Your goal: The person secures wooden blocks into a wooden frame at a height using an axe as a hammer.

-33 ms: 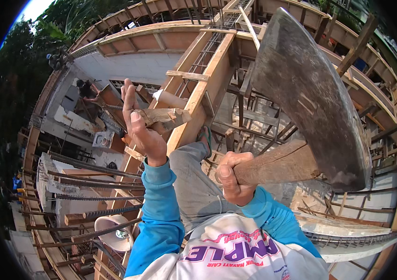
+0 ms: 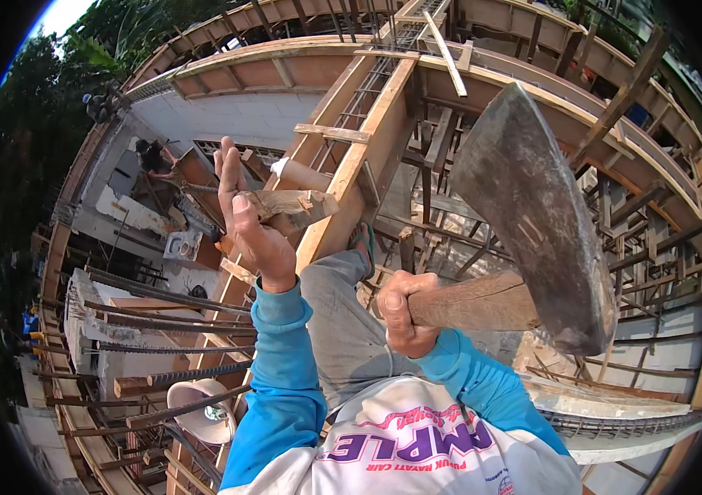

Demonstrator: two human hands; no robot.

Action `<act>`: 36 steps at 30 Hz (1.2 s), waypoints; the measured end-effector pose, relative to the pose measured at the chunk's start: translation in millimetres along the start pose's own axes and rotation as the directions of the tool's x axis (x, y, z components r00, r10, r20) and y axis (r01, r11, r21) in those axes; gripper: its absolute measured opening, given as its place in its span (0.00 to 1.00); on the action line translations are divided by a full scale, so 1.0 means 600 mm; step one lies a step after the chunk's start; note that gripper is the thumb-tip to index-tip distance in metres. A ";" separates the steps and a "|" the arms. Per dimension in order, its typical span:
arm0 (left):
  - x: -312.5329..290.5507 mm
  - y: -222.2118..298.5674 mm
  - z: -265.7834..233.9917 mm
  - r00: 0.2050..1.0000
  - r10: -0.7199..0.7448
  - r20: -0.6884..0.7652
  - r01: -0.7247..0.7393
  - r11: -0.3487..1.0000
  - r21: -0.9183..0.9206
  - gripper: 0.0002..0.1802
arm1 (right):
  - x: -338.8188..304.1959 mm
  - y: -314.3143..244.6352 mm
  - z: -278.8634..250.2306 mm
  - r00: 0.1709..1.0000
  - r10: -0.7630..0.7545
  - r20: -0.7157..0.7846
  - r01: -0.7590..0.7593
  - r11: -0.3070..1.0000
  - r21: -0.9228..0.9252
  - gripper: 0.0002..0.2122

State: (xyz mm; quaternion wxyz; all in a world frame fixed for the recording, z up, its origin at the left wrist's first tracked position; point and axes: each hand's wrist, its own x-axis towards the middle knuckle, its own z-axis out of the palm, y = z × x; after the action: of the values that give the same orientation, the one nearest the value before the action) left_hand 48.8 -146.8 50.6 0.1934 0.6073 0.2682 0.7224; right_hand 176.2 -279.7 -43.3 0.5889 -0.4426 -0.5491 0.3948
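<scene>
My left hand (image 2: 258, 239) holds a short wooden stake (image 2: 293, 205), its thumb along the wood and two fingers raised. The stake's end looks rough and chipped, and it points right over the edge of a plank-sided beam form (image 2: 349, 221). To the right, my right hand (image 2: 408, 312) is wrapped round the wooden handle of a hatchet (image 2: 532, 206). The hatchet's broad, dark metal head is raised, large in view, apart from the stake. A white tube-shaped thing (image 2: 301, 176) lies just beyond the stake.
My sandalled foot (image 2: 362, 247) stands beside the form, above a deep framework of props. Ribbed steel bars (image 2: 177, 373) stick out at left, by a pale cone-shaped lamp or hat (image 2: 200, 410). Another person (image 2: 153, 157) is lower down at left. Loose battens (image 2: 445, 54) lie far ahead.
The hatchet has moved left and its head is lower and smaller in view, with my right hand shifted slightly left. My left hand and the stake stay nearly still.
</scene>
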 end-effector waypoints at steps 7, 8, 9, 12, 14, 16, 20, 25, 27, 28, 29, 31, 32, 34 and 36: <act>-0.030 0.008 -0.013 0.996 -0.086 -0.011 0.084 0.992 -0.088 0.26 | -0.005 0.083 0.018 0.926 0.271 0.265 -0.293 0.955 0.047 0.11; -0.030 0.006 -0.017 0.996 -0.092 -0.003 0.091 0.993 -0.080 0.26 | -0.010 0.085 0.010 0.814 0.407 0.414 -0.533 0.806 0.257 0.11; -0.024 0.004 -0.017 0.996 -0.087 0.010 0.087 0.993 -0.082 0.26 | -0.007 0.084 -0.002 0.679 0.460 0.572 -0.721 0.562 0.404 0.11; -0.026 0.003 -0.016 0.995 -0.096 0.033 0.099 0.990 -0.100 0.27 | -0.007 0.071 -0.015 0.751 0.398 0.527 -0.642 0.628 0.439 0.10; -0.022 0.006 -0.022 0.994 -0.102 0.024 0.104 0.991 -0.087 0.28 | -0.004 0.057 -0.005 0.896 0.267 0.355 -0.369 0.893 0.258 0.10; -0.016 0.008 -0.021 0.996 -0.087 -0.010 0.086 0.994 -0.066 0.27 | 0.004 0.018 -0.009 0.928 0.230 0.292 -0.315 0.904 0.290 0.10; -0.012 0.007 -0.025 0.998 -0.034 -0.046 0.034 0.999 -0.015 0.28 | 0.021 -0.051 -0.034 0.994 -0.060 0.092 0.027 0.945 0.326 0.11; -0.008 0.004 -0.006 1.000 -0.017 -0.020 0.017 1.000 -0.011 0.30 | 0.004 0.099 0.031 0.987 0.144 0.069 -0.131 0.978 -0.164 0.12; -0.034 0.007 -0.007 0.995 -0.093 -0.026 0.090 0.992 -0.087 0.30 | -0.003 0.111 0.029 0.971 0.223 0.084 -0.198 0.951 -0.237 0.12; -0.046 0.018 -0.019 0.991 -0.114 -0.069 0.111 0.992 -0.052 0.29 | 0.001 0.092 0.025 0.950 0.274 0.150 -0.239 0.947 -0.216 0.12; -0.042 0.020 -0.028 0.993 -0.108 -0.049 0.107 0.994 -0.020 0.28 | 0.002 0.082 0.026 0.923 0.320 0.215 -0.280 0.939 -0.199 0.12; -0.031 0.012 -0.023 0.995 -0.099 -0.033 0.098 0.995 -0.022 0.27 | 0.004 0.106 0.016 0.911 0.315 0.265 -0.308 0.949 -0.066 0.12; -0.031 0.006 -0.019 0.997 -0.073 -0.023 0.073 0.997 -0.009 0.26 | 0.004 0.116 0.010 0.906 0.308 0.289 -0.322 0.947 0.000 0.12; -0.030 0.010 -0.018 0.997 -0.072 -0.031 0.072 0.997 0.004 0.26 | 0.009 0.115 0.007 0.874 0.353 0.334 -0.372 0.928 -0.006 0.13; -0.031 0.001 -0.011 0.998 -0.060 -0.025 0.061 0.998 0.014 0.25 | 0.014 0.110 -0.008 0.911 0.288 0.295 -0.276 0.958 -0.082 0.14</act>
State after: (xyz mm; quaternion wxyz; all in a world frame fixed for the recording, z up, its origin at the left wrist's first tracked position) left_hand 45.8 -159.5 35.4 0.2075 0.5914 0.2940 0.7216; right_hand 183.0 -252.3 -103.9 0.4258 -0.4625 -0.5706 0.5284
